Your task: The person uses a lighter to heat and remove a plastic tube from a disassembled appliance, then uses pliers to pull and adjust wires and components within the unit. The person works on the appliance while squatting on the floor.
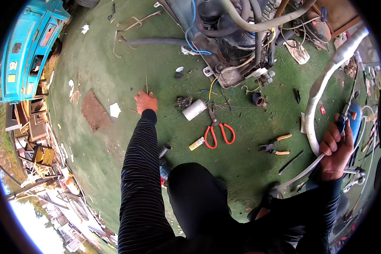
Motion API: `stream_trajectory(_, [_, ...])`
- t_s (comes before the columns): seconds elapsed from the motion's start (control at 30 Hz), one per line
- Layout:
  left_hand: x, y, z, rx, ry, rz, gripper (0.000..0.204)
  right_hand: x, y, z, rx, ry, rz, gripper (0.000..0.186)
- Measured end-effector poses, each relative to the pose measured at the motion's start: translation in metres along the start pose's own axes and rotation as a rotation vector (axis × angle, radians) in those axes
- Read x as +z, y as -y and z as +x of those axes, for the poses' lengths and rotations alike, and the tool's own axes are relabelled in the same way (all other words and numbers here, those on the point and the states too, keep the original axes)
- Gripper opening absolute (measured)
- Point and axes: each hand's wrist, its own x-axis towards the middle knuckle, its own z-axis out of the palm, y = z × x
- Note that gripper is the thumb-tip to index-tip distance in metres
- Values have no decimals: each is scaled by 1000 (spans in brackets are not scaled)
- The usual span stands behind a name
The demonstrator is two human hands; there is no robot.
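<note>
My left hand (146,102) is stretched forward over the green floor, its fingers closed on a thin metal rod (147,80) that points away from me. Off to the right, my right hand (338,148) is raised, with fingers curled at a blue-and-brass valve fitting (343,120); part of the grip is hidden. Just beyond that fitting is a blue cylinder (355,112). A grey hose (299,172) runs beside this hand. Between my hands lie red-handled snips (216,129), a white cylindrical part with wires (194,110), a yellow-and-white tube (197,144) and tan-handled pliers (276,146).
A machine with a black compressor (237,40) and thick pipes stands ahead. One thick silvery pipe (319,91) arches down at right. A rusty brown plate (95,112) and a white scrap (114,110) lie left. Beyond are a turquoise vehicle cab (31,51) and piled scrap (38,156).
</note>
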Motion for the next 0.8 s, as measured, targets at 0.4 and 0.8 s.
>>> stream_trajectory(0.4, [12, 71, 49, 25, -34, -236, 29, 61, -144, 19, 291, -164, 361, 30])
stream_trajectory(0.8, [-279, -125, -177, -12, 306, -1394, 24, 100, -178, 59, 267, -159, 507, 19])
